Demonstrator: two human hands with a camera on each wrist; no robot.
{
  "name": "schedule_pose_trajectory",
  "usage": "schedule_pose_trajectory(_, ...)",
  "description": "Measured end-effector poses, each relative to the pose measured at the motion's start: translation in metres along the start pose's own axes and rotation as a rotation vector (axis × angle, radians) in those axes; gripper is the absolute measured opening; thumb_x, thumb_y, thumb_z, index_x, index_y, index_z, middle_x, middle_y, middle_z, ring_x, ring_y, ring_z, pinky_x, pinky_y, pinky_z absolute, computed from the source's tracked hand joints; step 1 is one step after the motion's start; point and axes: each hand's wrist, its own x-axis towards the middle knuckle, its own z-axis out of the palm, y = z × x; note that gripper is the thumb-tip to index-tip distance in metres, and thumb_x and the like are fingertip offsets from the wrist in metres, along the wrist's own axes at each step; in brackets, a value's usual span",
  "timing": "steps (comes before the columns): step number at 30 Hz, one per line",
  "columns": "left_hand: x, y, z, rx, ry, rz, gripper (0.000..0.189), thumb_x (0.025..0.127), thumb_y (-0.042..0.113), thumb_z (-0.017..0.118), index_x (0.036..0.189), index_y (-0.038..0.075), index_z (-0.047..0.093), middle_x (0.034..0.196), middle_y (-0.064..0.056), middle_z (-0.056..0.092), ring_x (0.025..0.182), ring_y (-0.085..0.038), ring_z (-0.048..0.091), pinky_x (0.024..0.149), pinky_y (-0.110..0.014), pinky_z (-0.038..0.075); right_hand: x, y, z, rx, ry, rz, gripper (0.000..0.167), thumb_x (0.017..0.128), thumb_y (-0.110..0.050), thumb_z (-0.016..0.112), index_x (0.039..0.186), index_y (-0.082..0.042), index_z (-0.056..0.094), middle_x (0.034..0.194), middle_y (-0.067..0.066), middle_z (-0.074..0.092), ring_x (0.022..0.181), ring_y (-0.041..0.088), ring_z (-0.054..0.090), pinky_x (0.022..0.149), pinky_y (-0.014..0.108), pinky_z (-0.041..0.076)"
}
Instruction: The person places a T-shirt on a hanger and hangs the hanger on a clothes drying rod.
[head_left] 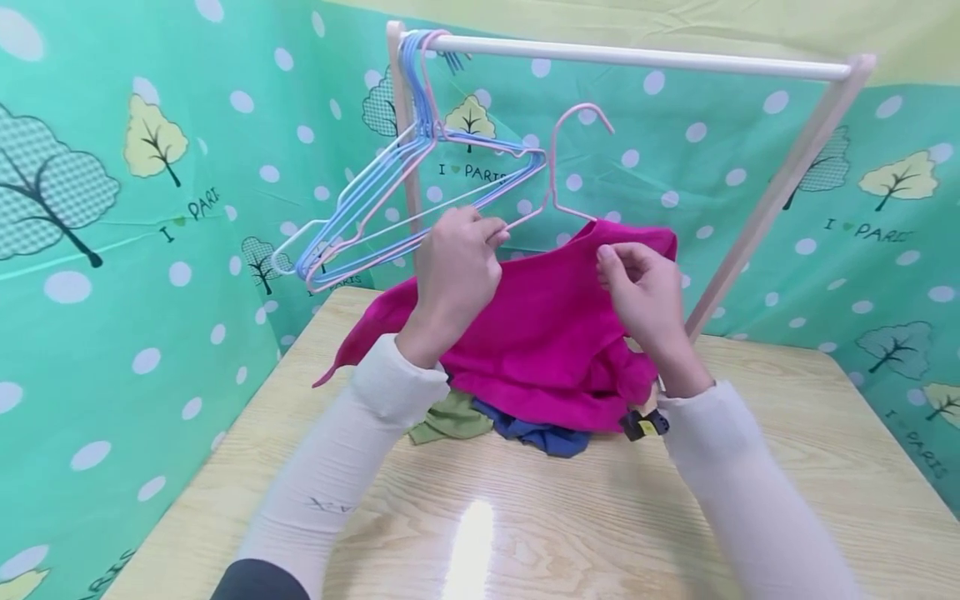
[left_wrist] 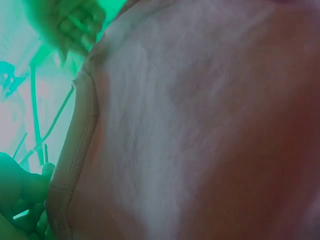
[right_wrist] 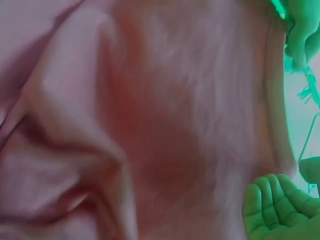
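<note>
A magenta shirt (head_left: 540, 308) hangs spread in front of me, its lower part bunched over the table. From its neckline rises a pink wire hanger (head_left: 553, 158), the hook unattached below the rail and the lower part hidden by cloth. My left hand (head_left: 459, 271) pinches the shirt at the left side of the neckline, where the hanger's arm meets the fingers; the left wrist view shows these fingers (left_wrist: 32, 187) at the neck edge. At the other shoulder, my right hand (head_left: 647, 292) is loosely bent, thumb apart from the fingers (right_wrist: 270, 200) in the right wrist view, beside the cloth.
Several blue, white and pink hangers (head_left: 420, 158) hang at the left end of a white rail (head_left: 637, 57) on a wooden stand (head_left: 780, 200). Green cloth (head_left: 453, 417) and blue cloth (head_left: 543, 435) lie under the shirt on the wooden table (head_left: 405, 517). A patterned curtain (head_left: 187, 350) encloses the back and sides.
</note>
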Motion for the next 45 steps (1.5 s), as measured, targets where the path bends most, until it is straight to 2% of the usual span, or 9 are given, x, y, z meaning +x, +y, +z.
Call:
schedule_pose_trajectory(6, -0.007, 0.007, 0.007, -0.047, 0.027, 0.017, 0.011, 0.095, 0.010, 0.073, 0.099, 0.005, 0.082, 0.080, -0.010, 0.067, 0.076, -0.024, 0.063, 0.064, -0.032, 0.054, 0.007, -0.022, 0.018, 0.085, -0.058, -0.049, 0.032, 0.102, -0.028, 0.065, 0.112, 0.000, 0.075, 0.096, 0.017, 0.072, 0.085, 0.020, 0.071, 0.081, 0.023, 0.058)
schedule_pose_trajectory(11, -0.012, 0.013, 0.011, -0.037, 0.047, -0.015, 0.011, 0.094, 0.011, 0.075, 0.099, 0.005, 0.082, 0.078, -0.009, 0.065, 0.073, -0.024, 0.061, 0.061, -0.032, 0.052, 0.013, -0.035, 0.029, 0.195, -0.066, -0.007, 0.033, 0.102, -0.026, 0.066, 0.113, 0.003, 0.075, 0.092, 0.014, 0.071, 0.082, 0.018, 0.072, 0.083, 0.027, 0.059)
schedule_pose_trajectory(17, -0.018, 0.018, 0.017, -0.028, 0.075, -0.034, 0.013, 0.095, 0.013, 0.073, 0.101, 0.005, 0.082, 0.080, -0.008, 0.064, 0.074, -0.023, 0.060, 0.060, -0.032, 0.052, 0.012, -0.044, 0.038, 0.433, -0.049, 0.162, 0.034, 0.098, -0.025, 0.070, 0.116, 0.003, 0.074, 0.092, 0.013, 0.072, 0.082, 0.020, 0.075, 0.082, 0.029, 0.060)
schedule_pose_trajectory(21, -0.022, 0.020, 0.021, -0.039, 0.092, -0.026, 0.014, 0.095, 0.013, 0.073, 0.102, 0.004, 0.081, 0.080, -0.009, 0.065, 0.074, -0.023, 0.060, 0.061, -0.032, 0.052, 0.012, -0.053, 0.041, 0.648, -0.039, 0.272, 0.028, 0.093, -0.019, 0.076, 0.110, 0.003, 0.076, 0.092, 0.015, 0.073, 0.082, 0.022, 0.075, 0.082, 0.032, 0.060)
schedule_pose_trajectory(24, -0.025, 0.020, 0.021, -0.061, 0.099, -0.017, 0.015, 0.096, 0.013, 0.073, 0.104, 0.003, 0.081, 0.080, -0.010, 0.064, 0.075, -0.024, 0.059, 0.062, -0.032, 0.052, 0.014, -0.059, 0.043, 0.768, -0.024, 0.349, 0.020, 0.092, -0.012, 0.077, 0.105, 0.003, 0.077, 0.089, 0.015, 0.074, 0.079, 0.022, 0.075, 0.081, 0.034, 0.061)
schedule_pose_trajectory(29, -0.025, 0.018, 0.020, -0.155, 0.079, -0.001, 0.017, 0.096, 0.012, 0.072, 0.105, 0.000, 0.080, 0.082, -0.011, 0.065, 0.076, -0.025, 0.059, 0.065, -0.033, 0.051, 0.015, -0.067, 0.044, 0.810, 0.002, 0.460, 0.014, 0.092, -0.009, 0.076, 0.101, 0.002, 0.075, 0.085, 0.011, 0.072, 0.076, 0.020, 0.074, 0.079, 0.031, 0.061)
schedule_pose_trajectory(35, -0.024, 0.017, 0.008, -0.260, 0.041, 0.000, 0.017, 0.096, 0.011, 0.073, 0.106, -0.001, 0.079, 0.090, -0.012, 0.071, 0.079, -0.025, 0.061, 0.070, -0.031, 0.049, 0.016, -0.073, 0.045, 0.814, -0.014, 0.472, 0.013, 0.095, -0.007, 0.072, 0.103, 0.003, 0.070, 0.087, 0.012, 0.069, 0.075, 0.020, 0.071, 0.081, 0.031, 0.061)
schedule_pose_trajectory(42, -0.021, 0.010, -0.014, -0.237, 0.067, 0.055, 0.013, 0.094, 0.007, 0.074, 0.102, -0.002, 0.078, 0.089, -0.012, 0.072, 0.079, -0.024, 0.063, 0.072, -0.032, 0.050, 0.018, -0.078, 0.038, 0.756, -0.024, 0.456, 0.016, 0.097, -0.010, 0.070, 0.106, 0.003, 0.068, 0.097, 0.013, 0.064, 0.082, 0.020, 0.067, 0.084, 0.031, 0.060)
schedule_pose_trajectory(45, -0.021, 0.004, -0.024, -0.221, 0.047, 0.034, 0.014, 0.094, 0.005, 0.073, 0.104, -0.003, 0.078, 0.091, -0.013, 0.070, 0.084, -0.026, 0.063, 0.077, -0.035, 0.050, 0.019, -0.080, 0.034, 0.724, -0.028, 0.461, 0.019, 0.097, -0.012, 0.071, 0.109, 0.002, 0.068, 0.102, 0.014, 0.061, 0.085, 0.022, 0.065, 0.085, 0.030, 0.060)
